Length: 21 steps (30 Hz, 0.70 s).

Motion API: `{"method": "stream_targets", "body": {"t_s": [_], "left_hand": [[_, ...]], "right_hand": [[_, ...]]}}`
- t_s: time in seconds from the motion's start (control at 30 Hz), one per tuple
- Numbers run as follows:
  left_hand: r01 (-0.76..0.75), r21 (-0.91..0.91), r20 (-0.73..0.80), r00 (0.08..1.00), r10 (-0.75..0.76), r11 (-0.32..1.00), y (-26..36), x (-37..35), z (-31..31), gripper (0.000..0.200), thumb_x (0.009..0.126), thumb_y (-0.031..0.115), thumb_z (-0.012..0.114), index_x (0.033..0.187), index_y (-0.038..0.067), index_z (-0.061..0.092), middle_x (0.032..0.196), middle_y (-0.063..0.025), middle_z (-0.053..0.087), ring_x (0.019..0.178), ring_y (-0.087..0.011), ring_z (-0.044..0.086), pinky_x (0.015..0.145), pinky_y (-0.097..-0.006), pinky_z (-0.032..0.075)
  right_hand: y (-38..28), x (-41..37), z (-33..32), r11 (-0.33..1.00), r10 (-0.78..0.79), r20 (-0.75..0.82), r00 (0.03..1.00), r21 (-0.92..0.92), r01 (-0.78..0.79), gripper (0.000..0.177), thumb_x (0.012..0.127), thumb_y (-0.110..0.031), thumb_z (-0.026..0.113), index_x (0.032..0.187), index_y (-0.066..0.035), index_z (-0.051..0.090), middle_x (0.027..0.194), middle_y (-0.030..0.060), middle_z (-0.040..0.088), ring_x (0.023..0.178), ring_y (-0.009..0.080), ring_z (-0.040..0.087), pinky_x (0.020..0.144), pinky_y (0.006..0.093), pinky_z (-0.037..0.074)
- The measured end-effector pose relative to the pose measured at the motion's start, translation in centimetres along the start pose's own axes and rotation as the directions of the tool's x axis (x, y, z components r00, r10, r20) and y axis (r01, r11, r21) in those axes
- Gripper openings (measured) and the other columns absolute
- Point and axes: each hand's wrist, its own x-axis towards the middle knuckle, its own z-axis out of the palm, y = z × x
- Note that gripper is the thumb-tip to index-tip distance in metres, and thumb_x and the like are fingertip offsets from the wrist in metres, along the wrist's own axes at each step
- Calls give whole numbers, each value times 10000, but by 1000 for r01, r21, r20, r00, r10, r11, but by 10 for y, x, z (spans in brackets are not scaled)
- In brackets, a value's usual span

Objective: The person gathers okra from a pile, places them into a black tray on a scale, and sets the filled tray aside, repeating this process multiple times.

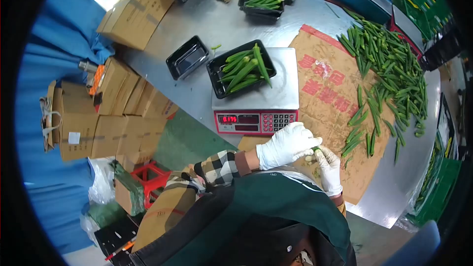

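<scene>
My left hand (288, 145), in a white glove, is closed just below the keypad of the red scale (254, 123). Beside it my right hand (327, 167), also gloved in white, pinches a small green okra piece (316, 149), and the fingertips of both hands meet around it. On the scale's metal plate a black tray (215, 73) holds several okra pods (242, 71); one pod leans over its right rim. The red display reads 0.175. Loose okra pods (353, 143) lie on the cardboard right of my hands.
An empty black tray (188, 57) sits left of the scale. Two filled trays (263, 4) stand at the back. A large okra heap (394, 69) covers the right side of the cardboard sheet (315, 88). Boxes (116, 108) are stacked at left, near a red stool (150, 180).
</scene>
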Motion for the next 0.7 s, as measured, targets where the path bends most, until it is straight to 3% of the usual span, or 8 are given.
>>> {"method": "stream_targets", "body": {"t_s": [0.07, 0.2, 0.3, 0.37, 0.43, 0.5, 0.6, 0.7], "left_hand": [[22, -15, -25, 999, -22, 1000, 0, -3, 0, 430, 873, 284, 674, 1265, 109, 644, 958, -69, 625, 946, -270, 594, 896, -407, 478], [103, -19, -99, 990, -104, 995, -7, -8, -8, 371, 886, 270, 680, 1219, 107, 672, 945, -69, 638, 927, -268, 608, 853, -390, 488], [160, -95, -258, 949, -179, 983, -9, -13, -12, 323, 887, 260, 688, 1168, 102, 697, 940, -69, 655, 914, -264, 621, 836, -388, 491], [223, -79, -369, 899, -237, 972, -15, -11, -25, 278, 877, 204, 703, 1135, 102, 712, 941, -81, 664, 903, -270, 626, 815, -387, 494], [398, -50, -508, 780, -366, 916, -34, -11, -34, 280, 889, 159, 686, 1162, 92, 697, 947, -95, 657, 896, -284, 618, 816, -389, 488], [485, 29, -615, 698, -366, 874, -53, -6, -54, 292, 907, 128, 661, 1195, 87, 675, 960, -107, 647, 892, -298, 607, 816, -391, 484], [413, 55, -626, 724, -291, 909, -87, -2, -63, 292, 921, 148, 647, 1207, 86, 657, 981, -108, 643, 913, -308, 606, 825, -392, 484], [352, 157, -521, 823, -226, 923, -113, 0, -63, 274, 926, 163, 645, 1190, 90, 646, 1013, -101, 656, 946, -300, 616, 855, -405, 476]], "right_hand": [[0, 0, 1, 1000, -4, -25, 1000, 12, 5, 281, 1024, -135, 563, 1231, 41, 633, 951, 86, 719, 810, 134, 657, 765, 288, 519], [-8, 3, 4, 998, -34, -46, 998, -45, 32, 265, 1017, -147, 582, 1193, 36, 658, 954, 78, 722, 809, 120, 654, 770, 277, 510], [-3, 4, -1, 995, -49, -66, 997, -90, 43, 263, 1016, -150, 585, 1191, 30, 663, 944, 73, 725, 808, 114, 654, 770, 271, 507], [-1, 5, -2, 995, -44, -85, 995, -89, 37, 254, 1013, -135, 585, 1196, 24, 661, 952, 74, 727, 822, 115, 661, 780, 271, 515], [-4, 4, 1, 998, -31, -121, 992, -60, 24, 239, 1008, -105, 585, 1202, 15, 656, 973, 80, 729, 850, 119, 674, 802, 272, 532], [-2, 5, -1, 999, -7, -133, 991, -44, 1, 242, 1010, -109, 584, 1208, 13, 653, 973, 81, 729, 848, 118, 674, 802, 270, 531], [5, 8, -3, 999, 21, -146, 989, -40, -27, 265, 1012, -132, 586, 1219, 22, 645, 972, 95, 729, 828, 118, 664, 779, 257, 518], [8, 7, 0, 997, 10, -133, 991, -79, -21, 284, 1014, -140, 583, 1237, 29, 632, 976, 107, 728, 828, 119, 660, 764, 252, 513]]}}
